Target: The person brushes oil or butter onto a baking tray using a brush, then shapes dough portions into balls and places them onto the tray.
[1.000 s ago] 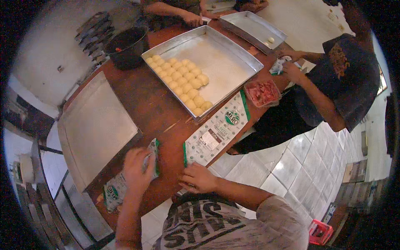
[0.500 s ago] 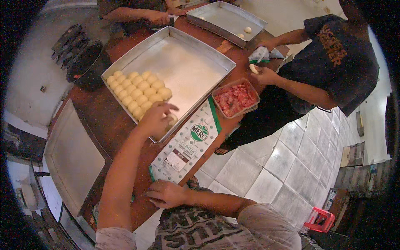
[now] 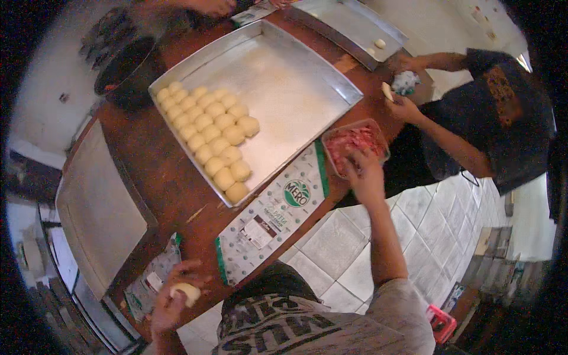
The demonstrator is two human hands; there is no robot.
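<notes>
My left hand (image 3: 168,310) is at the near left edge of the table, its fingers curled around a pale piece of dough (image 3: 188,292) and blurred. My right hand (image 3: 368,177) dips its bent fingertips into a clear plastic tub (image 3: 386,155) of red, chunky filling (image 3: 349,140). Whatever those fingertips pinch is hidden. Between my hands is a large metal tray (image 3: 296,112). Smooth round dough balls (image 3: 204,122) stand packed in rows along its left side. Beside the tray lies a long white and green printed plastic sheet (image 3: 272,216).
A smaller printed wrapper (image 3: 155,278) lies by my left hand, near an upturned-looking flat tray (image 3: 97,207). A dark bucket (image 3: 127,74) stands at far left. At right, a co-worker (image 3: 461,118) holds dough; another person's arm (image 3: 204,6) shows behind the tray. A second tray (image 3: 349,26) sits at the back.
My left hand has drawn back from the tray's near corner, leaving a dough ball there, and now holds dough. My right hand has moved from the table edge to the tub. The view has shifted.
</notes>
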